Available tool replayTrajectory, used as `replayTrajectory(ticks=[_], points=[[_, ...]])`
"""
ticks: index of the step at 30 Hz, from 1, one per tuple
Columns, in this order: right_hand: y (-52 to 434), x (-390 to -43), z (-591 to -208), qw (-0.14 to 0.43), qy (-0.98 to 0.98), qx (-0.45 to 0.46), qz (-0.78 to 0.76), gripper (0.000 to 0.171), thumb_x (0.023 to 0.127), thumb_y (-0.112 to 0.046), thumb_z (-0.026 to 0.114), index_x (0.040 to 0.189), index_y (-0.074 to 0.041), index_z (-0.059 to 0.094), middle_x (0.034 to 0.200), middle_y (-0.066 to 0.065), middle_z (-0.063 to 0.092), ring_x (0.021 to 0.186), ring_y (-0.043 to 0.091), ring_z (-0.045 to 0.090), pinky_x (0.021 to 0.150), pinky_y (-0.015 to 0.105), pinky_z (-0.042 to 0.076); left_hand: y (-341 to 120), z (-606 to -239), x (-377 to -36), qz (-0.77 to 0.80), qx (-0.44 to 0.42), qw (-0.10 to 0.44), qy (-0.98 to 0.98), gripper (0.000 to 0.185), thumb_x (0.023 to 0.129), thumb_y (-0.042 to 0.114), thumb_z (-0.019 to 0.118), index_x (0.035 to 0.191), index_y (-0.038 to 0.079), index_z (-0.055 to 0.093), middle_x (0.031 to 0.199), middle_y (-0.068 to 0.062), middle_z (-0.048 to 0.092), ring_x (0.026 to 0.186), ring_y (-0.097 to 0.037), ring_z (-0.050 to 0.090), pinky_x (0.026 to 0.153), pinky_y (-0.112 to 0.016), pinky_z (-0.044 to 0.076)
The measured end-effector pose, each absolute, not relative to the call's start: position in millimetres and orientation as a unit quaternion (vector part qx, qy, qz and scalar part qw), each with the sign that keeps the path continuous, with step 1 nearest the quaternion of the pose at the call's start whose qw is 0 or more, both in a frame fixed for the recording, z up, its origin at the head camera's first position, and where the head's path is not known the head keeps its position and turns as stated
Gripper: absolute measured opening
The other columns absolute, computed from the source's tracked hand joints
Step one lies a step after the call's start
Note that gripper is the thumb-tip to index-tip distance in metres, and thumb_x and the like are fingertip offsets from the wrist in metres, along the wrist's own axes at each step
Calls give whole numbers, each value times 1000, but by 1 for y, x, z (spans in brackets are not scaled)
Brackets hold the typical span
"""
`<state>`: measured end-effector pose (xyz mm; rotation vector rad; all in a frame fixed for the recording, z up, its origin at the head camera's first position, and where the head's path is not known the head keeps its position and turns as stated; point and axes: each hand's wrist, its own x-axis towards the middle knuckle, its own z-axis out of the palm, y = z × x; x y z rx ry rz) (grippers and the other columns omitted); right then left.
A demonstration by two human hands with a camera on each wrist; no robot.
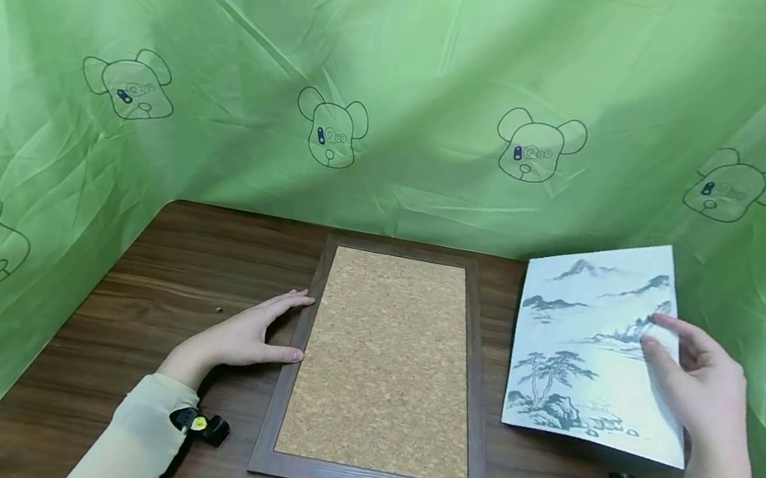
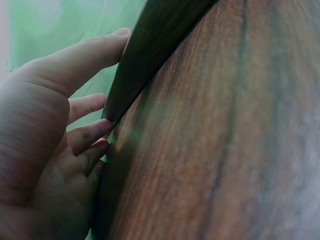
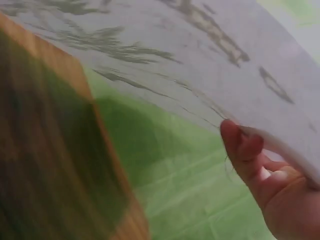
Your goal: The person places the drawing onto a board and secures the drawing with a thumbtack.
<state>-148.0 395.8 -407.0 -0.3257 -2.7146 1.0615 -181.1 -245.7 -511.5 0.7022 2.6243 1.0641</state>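
A cork board [image 1: 392, 363] in a dark wooden frame lies upright to me at the middle of the table. At its left edge, my left hand [image 1: 235, 339] touches the frame with thumb and fingers extended and spread. The left wrist view shows these fingertips against the frame's dark side [image 2: 145, 55]. On the right, my right hand [image 1: 711, 391] pinches the right edge of a white sheet [image 1: 588, 333] printed with an ink landscape of mountains and pines. The sheet is tilted and slightly bent. In the right wrist view some fingers are hidden behind the sheet [image 3: 200, 75].
Under everything is a dark wood-grain table [image 1: 196, 267]. Green cloth [image 1: 416, 42] with bear-head drawings hangs around its back and sides. The sheet is close to the table's right side. A small dark spot [image 1: 219, 310] marks the tabletop left of the board.
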Motion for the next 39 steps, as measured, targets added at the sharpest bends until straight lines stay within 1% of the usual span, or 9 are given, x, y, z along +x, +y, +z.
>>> replayTrajectory(ticks=[4,6,8,12,17,23,27,35,39], points=[[380,-145,-392,151,-878,-143,431,48,105,-35,75,152,-25,68,100,-15,64,77,10,47,59,22,40,-245,-511,-181,367,243,110,891,95,95,53,85,171,21,38,179,-12,26,164,-42,25,124,-71,30],[370,-145,-385,172,-844,-152,485,45,103,-28,78,148,-24,71,95,-23,66,70,7,50,55,19,41,-245,-511,-181,368,243,111,891,94,95,53,85,171,21,39,179,-12,27,164,-42,25,124,-71,29],[357,-146,-380,194,-808,-153,534,43,102,-21,81,144,-21,74,84,-19,64,60,5,46,50,18,39,-244,-512,-182,368,242,111,891,94,95,53,85,171,22,38,179,-11,27,164,-42,25,124,-70,30],[325,-152,-382,212,-738,-134,626,41,97,-8,84,137,-13,77,81,-9,71,50,6,43,45,18,39,-244,-512,-183,367,244,108,891,94,95,53,85,171,23,38,179,-12,27,164,-42,25,124,-71,30],[283,-159,-399,187,-778,-87,594,42,99,-10,83,139,-10,75,99,-7,76,49,4,44,44,19,40,-246,-512,-183,370,241,110,891,94,94,52,86,171,24,38,179,-12,27,164,-42,25,124,-71,29],[238,-163,-435,80,-857,10,509,48,104,-27,79,148,-10,68,119,17,73,50,5,48,45,27,46,-249,-514,-182,371,236,114,891,95,95,52,85,171,25,37,180,-11,25,164,-43,24,123,-72,30],[222,-161,-454,17,-888,50,456,54,107,-34,74,155,-13,61,116,18,69,56,10,55,52,30,50,-248,-513,-182,370,232,123,891,97,94,55,85,172,26,36,181,-9,23,165,-41,23,124,-71,29],[219,-162,-463,23,-886,7,463,59,102,-29,80,153,-9,58,126,19,73,82,19,75,67,30,58,-247,-513,-184,371,234,125,890,97,94,54,86,172,25,36,180,-10,24,165,-41,23,124,-71,29],[223,-166,-468,22,-890,-31,454,51,101,-30,82,143,-6,68,124,17,76,80,15,75,63,27,54,-248,-513,-184,373,234,127,889,97,93,54,86,172,25,37,180,-10,24,165,-41,23,124,-70,29]])
